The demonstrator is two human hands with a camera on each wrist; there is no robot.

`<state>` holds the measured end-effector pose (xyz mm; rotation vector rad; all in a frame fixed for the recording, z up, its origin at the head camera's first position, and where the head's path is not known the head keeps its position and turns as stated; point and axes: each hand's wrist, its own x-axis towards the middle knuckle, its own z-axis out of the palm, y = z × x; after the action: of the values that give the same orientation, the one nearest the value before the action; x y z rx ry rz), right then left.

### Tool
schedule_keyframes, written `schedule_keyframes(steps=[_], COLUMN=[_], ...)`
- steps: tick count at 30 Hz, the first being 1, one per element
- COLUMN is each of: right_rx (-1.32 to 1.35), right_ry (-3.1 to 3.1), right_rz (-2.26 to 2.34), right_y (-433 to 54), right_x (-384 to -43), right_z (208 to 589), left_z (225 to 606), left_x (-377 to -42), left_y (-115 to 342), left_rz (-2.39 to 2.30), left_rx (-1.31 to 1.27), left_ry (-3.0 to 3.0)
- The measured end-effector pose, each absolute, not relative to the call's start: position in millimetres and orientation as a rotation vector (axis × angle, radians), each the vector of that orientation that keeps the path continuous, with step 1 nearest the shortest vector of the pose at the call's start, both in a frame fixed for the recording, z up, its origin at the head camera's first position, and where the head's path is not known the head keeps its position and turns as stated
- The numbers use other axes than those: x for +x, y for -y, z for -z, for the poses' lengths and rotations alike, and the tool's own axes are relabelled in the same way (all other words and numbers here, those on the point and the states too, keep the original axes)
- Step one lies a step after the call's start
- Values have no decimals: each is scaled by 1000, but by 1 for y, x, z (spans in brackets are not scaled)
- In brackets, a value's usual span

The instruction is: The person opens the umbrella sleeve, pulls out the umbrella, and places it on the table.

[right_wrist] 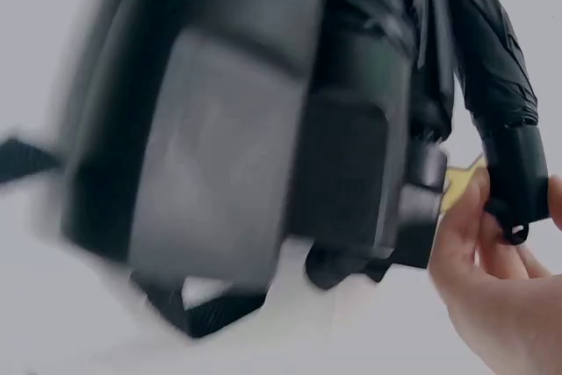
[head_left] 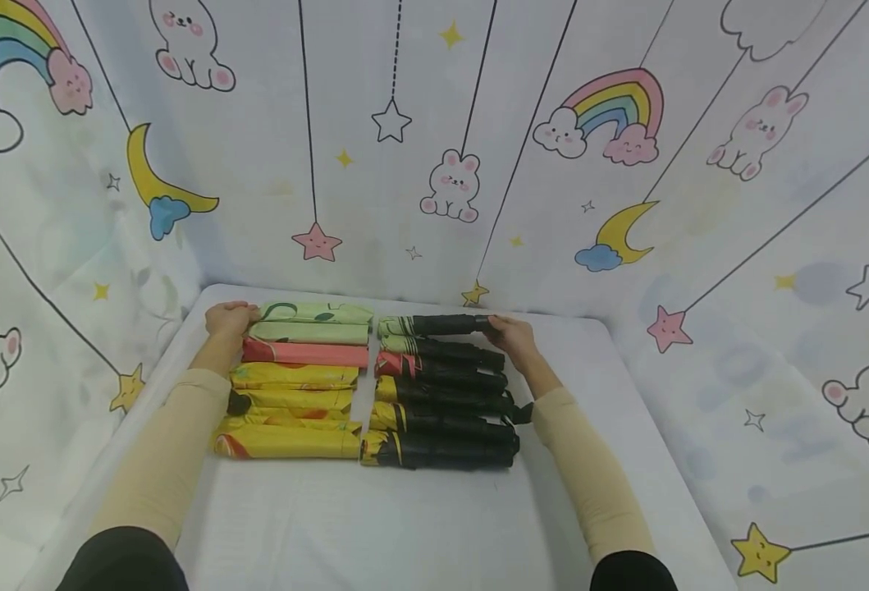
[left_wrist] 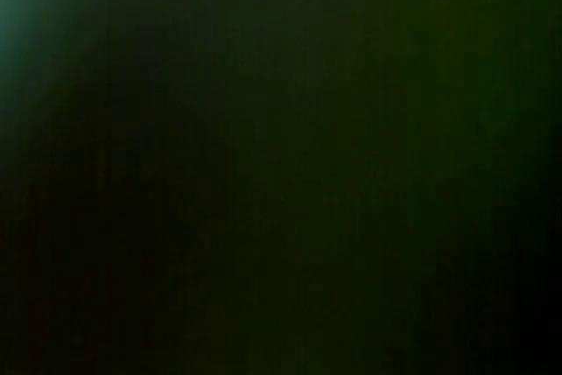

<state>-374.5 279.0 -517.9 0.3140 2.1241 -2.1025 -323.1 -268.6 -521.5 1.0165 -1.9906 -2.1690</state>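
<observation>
Several folded umbrellas lie side by side in a row, black at their right ends. The farthest, a light green umbrella [head_left: 316,313], has my left hand [head_left: 229,318] gripping its left end and my right hand [head_left: 514,338] pinching its black handle [right_wrist: 516,173]. In the right wrist view the right hand's thumb and fingers close round that handle's end. Nearer me come another light green umbrella [head_left: 308,332], a red umbrella [head_left: 308,354] and yellow umbrellas [head_left: 294,442]. The left wrist view is almost wholly dark.
The umbrellas lie on a white-covered table [head_left: 375,525]. Behind and beside it hangs a white cloth [head_left: 375,189] printed with stars, rabbits and rainbows. A black strap [right_wrist: 206,315] dangles from the nearer handles in the right wrist view.
</observation>
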Motion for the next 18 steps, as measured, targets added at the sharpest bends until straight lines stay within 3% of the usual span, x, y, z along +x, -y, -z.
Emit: schedule_keyframes(steps=[18], right_rx=[314], right_ry=[-2519], right_rz=[1530], right_y=[-287], right_x=[-373], right_z=[536], left_z=[519], left_x=[-321], left_y=[273], left_rz=[2269], left_rx=[995], left_ry=[1866])
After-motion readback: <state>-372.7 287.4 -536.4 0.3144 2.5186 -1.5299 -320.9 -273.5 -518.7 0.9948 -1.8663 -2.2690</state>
